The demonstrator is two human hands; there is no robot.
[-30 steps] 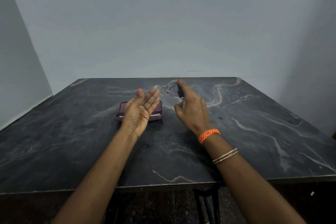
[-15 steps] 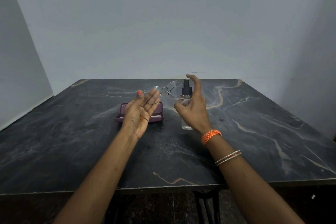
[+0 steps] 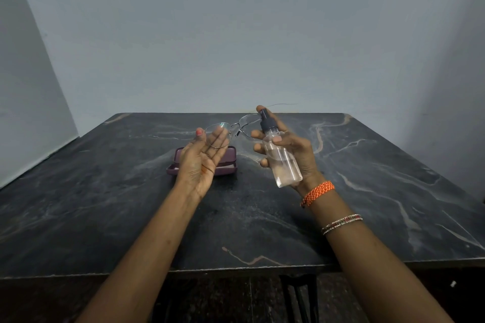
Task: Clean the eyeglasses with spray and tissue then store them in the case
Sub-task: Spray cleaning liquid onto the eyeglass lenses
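Marble-patterned dark table (image 3: 105, 217) fills the lower view, with a grey wall (image 3: 236, 34) behind it. Taking the purple case (image 3: 231, 158) as the landmark: it lies open on the table, toward the far middle, lid raised behind a shallow tray, partly hidden by the left hand.

Directly in front of and above the case, the left hand (image 3: 202, 162) is raised palm up, fingers mostly straight and close together, thumb with an orange-painted nail lifted at the left. The eyeglasses (image 3: 231, 130) are held at its fingertips, above the far edge of the case; one lens sits over the fingers, the other lens extends to the right toward the bottle. How exactly the fingers pinch the thin frame cannot be told.

Right of the case and held above the table, the right hand (image 3: 291, 149) is curled round a clear spray bottle (image 3: 282, 162), tilted with its black nozzle (image 3: 266, 120) up and leaning toward the glasses. The index finger rests on top of the nozzle, which is just beside the right lens. An orange woven band (image 3: 319, 193) and thin beaded bangles (image 3: 341, 223) circle the right wrist.
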